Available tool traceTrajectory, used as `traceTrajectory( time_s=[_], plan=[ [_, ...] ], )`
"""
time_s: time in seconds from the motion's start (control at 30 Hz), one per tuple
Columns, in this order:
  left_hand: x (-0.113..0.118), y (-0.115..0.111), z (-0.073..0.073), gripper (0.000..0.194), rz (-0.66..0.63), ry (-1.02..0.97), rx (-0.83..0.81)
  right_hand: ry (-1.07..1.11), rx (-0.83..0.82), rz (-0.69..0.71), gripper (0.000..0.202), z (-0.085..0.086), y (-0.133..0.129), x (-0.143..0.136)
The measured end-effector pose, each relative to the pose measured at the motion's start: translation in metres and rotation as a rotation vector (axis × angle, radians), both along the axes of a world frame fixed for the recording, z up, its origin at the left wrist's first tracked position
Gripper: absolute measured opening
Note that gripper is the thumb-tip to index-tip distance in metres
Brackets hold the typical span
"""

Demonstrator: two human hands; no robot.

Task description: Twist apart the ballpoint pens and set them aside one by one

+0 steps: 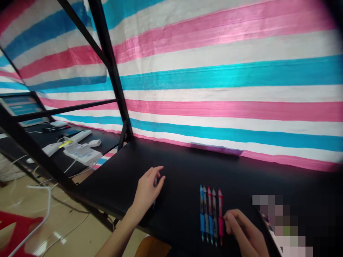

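Observation:
Several click pens lie side by side on the black table (177, 214), tips toward me. A blue pen (202, 214) is at the row's left end and a pink pen (220, 216) at its right end. My right hand (245, 230) is beside the pink pen, fingers curled together with the tips at or very near its grip; I see nothing held in them. Further left, my left hand (147, 187) rests low over the table with its fingers bent around a slim dark pen (155, 182). The hand covers most of that pen.
At the right edge is a flat object (269, 228) with a blurred-out surface. Black metal frame posts (114, 75) stand at the table's left end. Beyond them, another table carries white power strips (83, 153) and cables. A striped sheet (227, 78) hangs behind.

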State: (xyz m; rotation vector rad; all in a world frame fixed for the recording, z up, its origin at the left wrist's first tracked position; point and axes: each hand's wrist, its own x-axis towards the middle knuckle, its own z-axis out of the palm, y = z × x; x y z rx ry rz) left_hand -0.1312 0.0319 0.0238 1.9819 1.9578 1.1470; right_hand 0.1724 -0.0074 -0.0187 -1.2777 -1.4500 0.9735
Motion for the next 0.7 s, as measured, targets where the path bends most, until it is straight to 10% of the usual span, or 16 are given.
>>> traceTrajectory(
  time_s=[0.2, 0.7],
  plan=[
    [0.067, -0.011, 0.003, 0.04, -0.766, 0.346, 0.09, 0.163, 0.028, -0.129, 0.039, -0.001, 0.001, -0.002],
    [0.067, 0.019, -0.017, 0.034, -0.759, 0.595, 0.412, 0.265, 0.049, -0.15, 0.042, 0.005, 0.007, -0.006]
  ],
)
